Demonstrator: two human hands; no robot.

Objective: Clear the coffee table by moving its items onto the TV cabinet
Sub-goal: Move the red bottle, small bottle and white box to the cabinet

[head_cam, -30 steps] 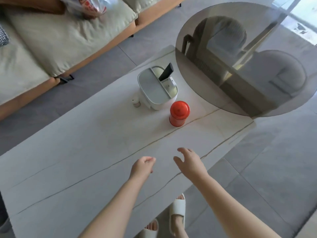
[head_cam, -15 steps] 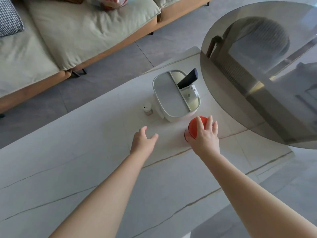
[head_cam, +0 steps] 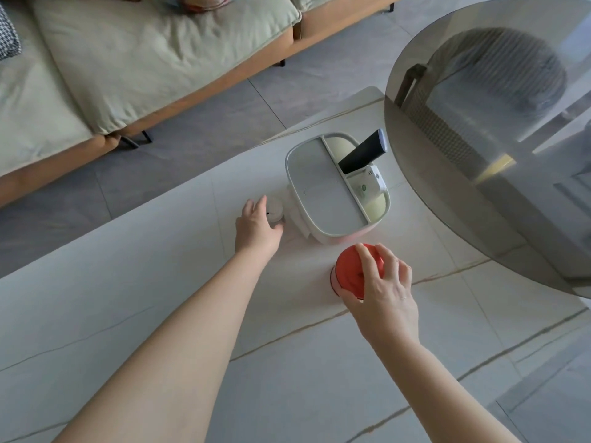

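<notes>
A red round jar (head_cam: 351,271) stands on the pale stone coffee table (head_cam: 160,282); my right hand (head_cam: 380,292) grips it from above, fingers over its lid and thumb at its near side. Behind it sits a white tissue box organiser (head_cam: 323,193) holding a black remote (head_cam: 363,153) and a white remote (head_cam: 367,185). Left of the box stands a small white bottle (head_cam: 275,210); my left hand (head_cam: 257,228) curls round it, fingers on its far left and thumb at its near right.
A smoked round glass tabletop (head_cam: 495,139) overhangs the coffee table's right end, close to the organiser. A beige sofa (head_cam: 144,59) with a tan frame runs along the far side across a strip of grey tiled floor (head_cam: 192,132).
Both hands reached forward. The right hand has settled round the red jar's lid. The left hand moved from bare table to the small white bottle and closed around it.
</notes>
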